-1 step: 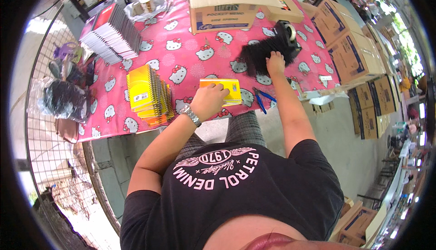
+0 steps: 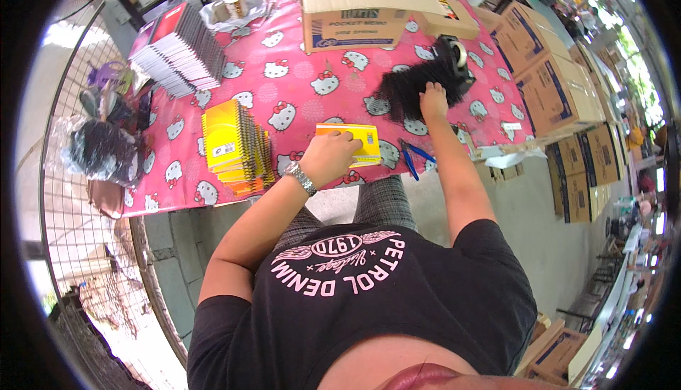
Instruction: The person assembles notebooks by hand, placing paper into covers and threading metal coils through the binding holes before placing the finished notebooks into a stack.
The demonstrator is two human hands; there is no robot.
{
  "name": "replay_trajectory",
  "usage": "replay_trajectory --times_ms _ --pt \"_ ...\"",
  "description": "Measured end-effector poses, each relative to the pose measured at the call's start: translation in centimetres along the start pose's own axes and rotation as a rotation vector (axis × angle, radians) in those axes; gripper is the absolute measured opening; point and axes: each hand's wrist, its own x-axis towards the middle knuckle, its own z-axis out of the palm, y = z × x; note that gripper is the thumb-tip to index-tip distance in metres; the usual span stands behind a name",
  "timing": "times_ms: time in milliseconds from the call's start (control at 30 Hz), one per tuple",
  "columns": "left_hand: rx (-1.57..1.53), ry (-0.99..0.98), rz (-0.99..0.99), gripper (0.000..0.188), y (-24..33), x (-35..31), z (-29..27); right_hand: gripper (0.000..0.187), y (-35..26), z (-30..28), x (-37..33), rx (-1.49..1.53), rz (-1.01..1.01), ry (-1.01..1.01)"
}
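In front of me a small yellow notepad (image 2: 368, 150) with an orange edge lies on the table near its front edge. My left hand (image 2: 332, 154), with a metal watch at its wrist, grips it with curled fingers over the cover. To the right, the fingers of my right hand (image 2: 433, 101) are closed at the front of a heap of thin black binding coils (image 2: 406, 91); single coils cannot be made out. Between my hands lie blue-handled pliers (image 2: 416, 156). A stack of yellow spiral notebooks (image 2: 234, 147) stands left of my left hand.
A pink patterned cloth (image 2: 284, 85) covers the table. Behind the coils sits a black tape dispenser (image 2: 460, 60). An open carton (image 2: 355, 28) stands at the back, a tall notebook stack (image 2: 177, 49) at far left. Cartons (image 2: 557, 92) are piled along the right; a wire-mesh fence (image 2: 64, 198) runs left.
The whole view has shifted slightly to the right. Both hands keep their places on the notepad and at the coils.
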Motion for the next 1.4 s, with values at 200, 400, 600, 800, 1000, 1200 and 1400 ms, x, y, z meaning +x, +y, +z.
replay_trajectory --times_ms 200,400,600,800,1000,1200,1400 --pt "-0.037 -0.104 -0.108 0.025 -0.1 1.2 -4.8 0.014 0.4 -2.1 2.4 0.082 -0.047 -0.042" --pt "0.146 0.203 -0.172 0.023 0.4 1.5 -1.9 0.028 -1.8 -9.0 -1.0 0.807 -0.206 -0.03" --pt "0.084 0.11 -0.136 0.022 0.4 2.2 -3.0 0.026 -8.8 -14.4 -10.0 1.112 -0.119 -0.316" --pt "0.075 0.216 -0.118 0.023 0.1 1.9 -1.7 0.022 -9.8 -14.8 -11.6 1.084 -0.109 -0.119" --pt "0.004 0.308 -0.045 0.022 0.0 1.6 -1.5 0.023 -9.1 -15.9 -11.5 1.096 -0.167 -0.202" --pt "0.011 0.342 0.016 0.021 0.0 2.3 -0.9 0.023 -8.3 -15.9 -11.6 1.125 -0.205 -0.146" --pt "0.014 0.379 0.034 0.021 1.0 2.8 -0.5 0.03 -7.4 -16.1 -12.3 1.292 0.124 -0.572"
